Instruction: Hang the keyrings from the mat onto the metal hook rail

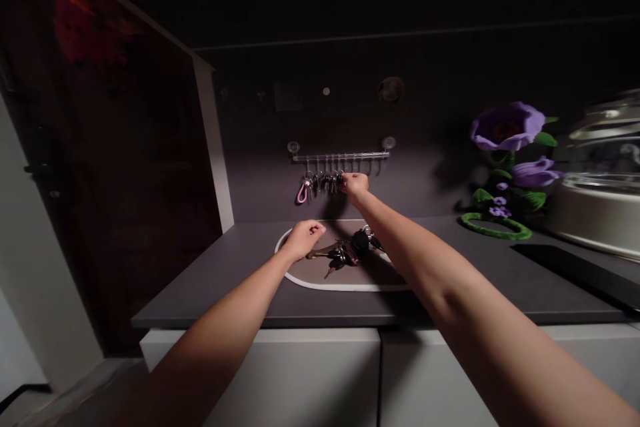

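Observation:
A clear rail [345, 157] with several hooks is fixed to the dark back panel. Several bunches of keys [327, 183] hang from it, and a pink loop strap [303, 192] dangles at their left end. My right hand [356, 184] reaches up to the hooks, its fingers pinched on a dark key ring beside the hanging bunches. Below, my left hand [304, 239] hovers over the left part of an oval tray [305, 277], fingers curled, with nothing seen between them. More keys [340, 253] and a round black fob [360, 240] lie on this tray, partly behind my right forearm.
Purple knitted flowers [509, 128] with a green ring base [495, 227] stand on the dark counter [215, 273] at right. Beyond them is a large cream appliance with a clear top [600, 207]. A flat black object [575, 273] lies in front. A dark door [125, 180] is at left.

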Motion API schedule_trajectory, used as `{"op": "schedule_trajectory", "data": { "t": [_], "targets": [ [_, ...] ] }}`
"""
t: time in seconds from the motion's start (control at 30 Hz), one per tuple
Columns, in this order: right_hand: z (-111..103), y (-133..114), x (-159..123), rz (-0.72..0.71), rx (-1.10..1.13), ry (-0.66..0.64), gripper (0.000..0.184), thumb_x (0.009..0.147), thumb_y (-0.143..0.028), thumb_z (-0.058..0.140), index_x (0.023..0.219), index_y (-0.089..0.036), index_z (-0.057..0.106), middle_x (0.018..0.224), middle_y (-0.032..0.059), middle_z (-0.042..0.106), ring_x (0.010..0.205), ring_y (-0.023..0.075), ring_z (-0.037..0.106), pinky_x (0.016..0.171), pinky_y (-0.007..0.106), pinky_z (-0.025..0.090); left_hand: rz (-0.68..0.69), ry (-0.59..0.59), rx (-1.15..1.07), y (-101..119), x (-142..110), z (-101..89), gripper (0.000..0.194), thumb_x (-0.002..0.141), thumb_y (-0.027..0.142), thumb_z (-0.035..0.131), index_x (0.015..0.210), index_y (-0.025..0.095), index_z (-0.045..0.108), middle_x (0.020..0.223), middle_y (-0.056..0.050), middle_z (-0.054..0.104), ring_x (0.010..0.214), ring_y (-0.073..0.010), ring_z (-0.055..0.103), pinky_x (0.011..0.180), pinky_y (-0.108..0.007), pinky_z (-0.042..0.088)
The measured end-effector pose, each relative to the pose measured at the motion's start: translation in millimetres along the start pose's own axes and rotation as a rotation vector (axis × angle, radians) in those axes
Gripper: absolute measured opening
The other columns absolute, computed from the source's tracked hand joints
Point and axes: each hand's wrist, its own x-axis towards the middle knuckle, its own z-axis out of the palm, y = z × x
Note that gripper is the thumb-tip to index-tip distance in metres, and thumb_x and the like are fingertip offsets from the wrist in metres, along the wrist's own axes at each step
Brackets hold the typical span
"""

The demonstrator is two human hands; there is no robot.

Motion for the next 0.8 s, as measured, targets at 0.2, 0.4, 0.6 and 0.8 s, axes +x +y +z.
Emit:
{"op": "schedule_trajectory", "data": {
  "t": [0.2,0.4,0.6,0.8],
  "targets": [
    [-4,-7,-12,0.079,0.040,-0.013,0.011,0.070,-0.009,0.053,0.060,-0.013,0.051,0.046,-0.0029,0.050,0.043,0.0060,0.049,0.048,0.018,0.045,-0.001,0.007,-0.020,-1,1,-0.1,0.027,0.072,0.037,0.050,0.076,0.012,0.062,0.060,0.000,0.056,0.056,-0.0102,0.047,0.057,-0.023,0.037],
    [-16,-11,-25,0.077,0.008,-0.057,0.011,0.069,-0.010,0.054,0.059,-0.013,0.052,0.044,-0.0038,0.048,0.042,0.0048,0.045,0.047,0.017,0.040,-0.002,0.021,-0.057,-2,0,-1.7,0.027,0.072,0.037,0.051,0.075,0.012,0.061,0.062,-0.001,0.057,0.056,-0.0100,0.047,0.057,-0.022,0.036],
    [-34,-11,-48,-0.006,-0.068,-0.157,0.004,0.073,-0.016,0.052,0.071,-0.013,0.054,0.061,0.0003,0.058,0.053,0.0061,0.052,0.050,0.016,0.040,0.015,0.037,-0.082,1,-3,-4.9,0.024,0.072,0.033,0.053,0.076,0.011,0.062,0.064,-0.002,0.059,0.059,-0.0101,0.049,0.059,-0.022,0.039],
    [-52,-4,-73,-0.078,-0.136,-0.261,0.007,0.072,-0.018,0.054,0.077,-0.013,0.055,0.065,0.0014,0.061,0.058,0.0072,0.055,0.063,0.021,0.045,-0.021,0.059,-0.112,11,-6,-6.5,0.024,0.072,0.031,0.055,0.081,0.011,0.063,0.066,-0.002,0.061,0.059,-0.0100,0.051,0.060,-0.022,0.041]
  ]
}}
